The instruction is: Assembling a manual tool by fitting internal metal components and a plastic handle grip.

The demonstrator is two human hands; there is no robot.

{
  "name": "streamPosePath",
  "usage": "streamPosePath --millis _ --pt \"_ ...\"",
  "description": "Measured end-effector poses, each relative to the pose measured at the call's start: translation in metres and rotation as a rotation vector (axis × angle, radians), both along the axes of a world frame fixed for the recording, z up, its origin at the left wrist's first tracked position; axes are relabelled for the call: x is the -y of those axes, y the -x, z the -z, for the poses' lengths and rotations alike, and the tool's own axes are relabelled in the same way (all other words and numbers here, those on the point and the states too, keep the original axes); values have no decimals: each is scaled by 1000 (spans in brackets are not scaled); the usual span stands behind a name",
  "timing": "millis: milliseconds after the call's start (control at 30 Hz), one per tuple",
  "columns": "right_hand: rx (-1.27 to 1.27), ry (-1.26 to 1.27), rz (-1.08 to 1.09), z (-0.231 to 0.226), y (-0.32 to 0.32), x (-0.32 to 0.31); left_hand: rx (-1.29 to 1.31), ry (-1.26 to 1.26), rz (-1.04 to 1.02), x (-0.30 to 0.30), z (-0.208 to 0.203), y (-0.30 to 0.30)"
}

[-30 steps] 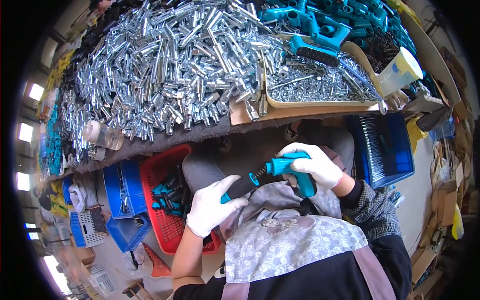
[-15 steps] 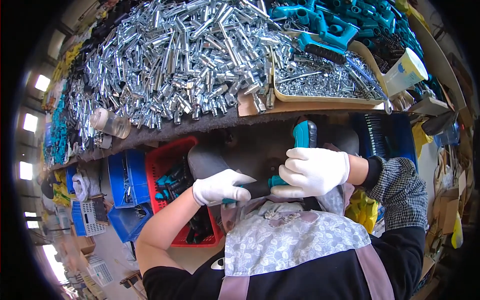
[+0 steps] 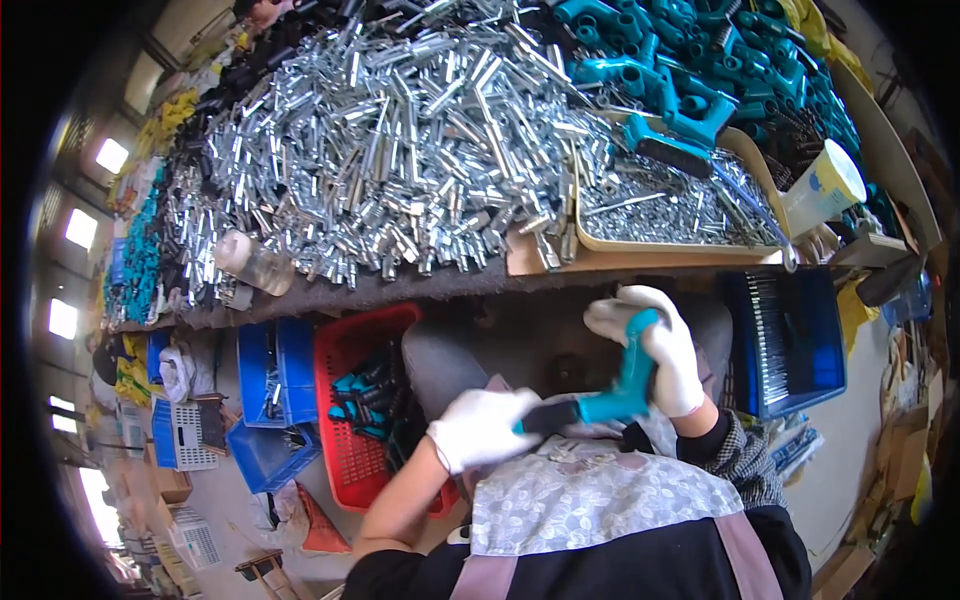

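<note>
My left hand (image 3: 482, 430), in a white glove, is closed around the black end of a teal pistol-shaped tool body (image 3: 618, 402). This tool body lies across in front of my apron, its bent teal end pointing up to the right. My right hand (image 3: 678, 362), also gloved in white, is at that bent end, which rests along the palm side. Its fingers are stretched out to the left, past the teal part and apart from it. Motion slightly blurs both hands. The black end is partly hidden inside my left hand.
Metal fittings (image 3: 400, 160) cover the bench in a big heap. Teal bodies (image 3: 740, 50) are piled at the far right, beside a cardboard tray (image 3: 680, 247) of small parts and a paper cup (image 3: 826, 188). Below stand a red basket (image 3: 335, 440) and blue bins (image 3: 270, 455), (image 3: 820, 375).
My right hand has loosened its fist and moved up and right, fingers now stretched. The tool body shows more of its teal bent end. My left hand stays on the black end, slightly lower.
</note>
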State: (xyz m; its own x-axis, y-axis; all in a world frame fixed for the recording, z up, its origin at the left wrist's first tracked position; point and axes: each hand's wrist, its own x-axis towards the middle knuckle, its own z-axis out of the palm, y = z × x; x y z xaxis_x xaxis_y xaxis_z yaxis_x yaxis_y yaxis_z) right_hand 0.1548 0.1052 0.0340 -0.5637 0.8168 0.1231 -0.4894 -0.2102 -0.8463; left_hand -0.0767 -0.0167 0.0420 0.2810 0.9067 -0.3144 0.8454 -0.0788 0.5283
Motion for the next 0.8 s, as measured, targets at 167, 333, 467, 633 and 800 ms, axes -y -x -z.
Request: streamPosePath --millis 167,333,467,633,800 --pt "261 -394 302 1 4 15 378 -193 -536 -1 28 14" --pt "273 -301 164 -13 -5 -19 251 -505 -110 19 16 0" --pt "139 -943 -46 -37 20 11 216 -381 -453 18 55 9" --pt "257 -613 60 -21 9 -8 250 -629 -343 16 28 13" --pt "256 -585 -148 -38 6 -22 341 -441 -20 20 39 -5"
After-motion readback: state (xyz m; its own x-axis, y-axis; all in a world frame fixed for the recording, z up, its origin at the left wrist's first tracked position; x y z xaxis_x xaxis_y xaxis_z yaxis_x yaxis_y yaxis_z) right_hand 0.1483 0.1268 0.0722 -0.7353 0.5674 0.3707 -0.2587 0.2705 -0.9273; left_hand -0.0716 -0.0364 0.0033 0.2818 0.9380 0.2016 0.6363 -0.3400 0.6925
